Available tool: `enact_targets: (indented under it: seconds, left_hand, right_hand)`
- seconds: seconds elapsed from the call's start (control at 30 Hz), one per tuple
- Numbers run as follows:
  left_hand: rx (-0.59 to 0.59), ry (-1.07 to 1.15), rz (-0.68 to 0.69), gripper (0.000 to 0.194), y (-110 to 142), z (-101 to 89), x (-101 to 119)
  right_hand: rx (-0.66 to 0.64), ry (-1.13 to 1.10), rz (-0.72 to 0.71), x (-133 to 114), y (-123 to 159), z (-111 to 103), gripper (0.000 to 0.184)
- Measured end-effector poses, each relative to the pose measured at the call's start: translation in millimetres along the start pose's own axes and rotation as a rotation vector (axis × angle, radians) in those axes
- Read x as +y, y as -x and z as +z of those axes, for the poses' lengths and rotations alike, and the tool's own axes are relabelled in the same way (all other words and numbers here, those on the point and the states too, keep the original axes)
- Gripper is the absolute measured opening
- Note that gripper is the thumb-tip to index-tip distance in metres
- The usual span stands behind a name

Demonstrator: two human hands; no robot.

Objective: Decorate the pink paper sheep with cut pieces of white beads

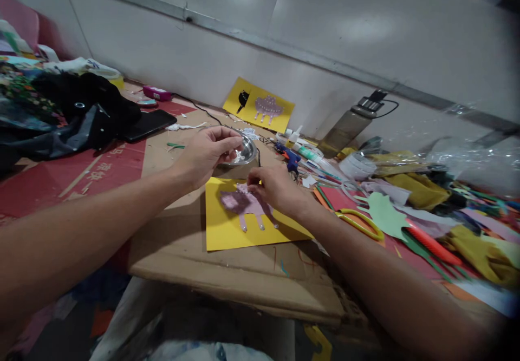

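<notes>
Yellow card (219,236) lies flat on the cardboard-covered tabletop (174,247) right in front of me, with a lilac cut-out (252,208) set on it. I would call the decorating partly done: small shiny bits (244,229) sit at the ends of the cut-out's legs, and pale dots show along its top edge by my fingers, while much of the body looks plain, though shadow hides some of it. Going by the similar propped card (284,116) at twelve o'clock, whose lilac shape is dotted all over beside a black piece (242,99), I judge that most of the dots are left, and perhaps a black piece too, since I see none here. My right hand (276,186) is over the card's upper part, towards one o'clock from its middle, fingertips bunched down at the cut-out's top; whether they pinch anything I cannot tell. My left hand (211,152) hangs off the card at eleven o'clock, thumb against curled fingers, contents unclear, partly in front of the metal bowl (249,154) at twelve.
</notes>
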State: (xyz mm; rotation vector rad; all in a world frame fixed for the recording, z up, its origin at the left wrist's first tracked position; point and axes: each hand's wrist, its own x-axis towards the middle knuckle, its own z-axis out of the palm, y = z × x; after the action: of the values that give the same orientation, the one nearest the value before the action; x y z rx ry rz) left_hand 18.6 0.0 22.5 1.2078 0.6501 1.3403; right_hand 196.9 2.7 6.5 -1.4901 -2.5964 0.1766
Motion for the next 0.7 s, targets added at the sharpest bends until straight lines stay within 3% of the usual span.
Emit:
enact_targets:
  seconds: [0.27, 0.43, 0.7]
  left_hand:
    - [0.015, 0.002, -0.017, 0.009, -1, -0.4, 1]
    - [0.021, -0.01, -0.014, 0.006, -1, -0.4, -1]
    - [0.011, -0.009, -0.012, 0.007, -1, 0.2, -1]
  right_hand:
    - [0.096, -0.221, 0.009, 15, 9, 4, 0.01]
    - [0.118, -0.154, -0.17, 7, 11, 4, 0.01]
    - [0.043, 0.003, -0.13, -3, 10, 1, 0.012]
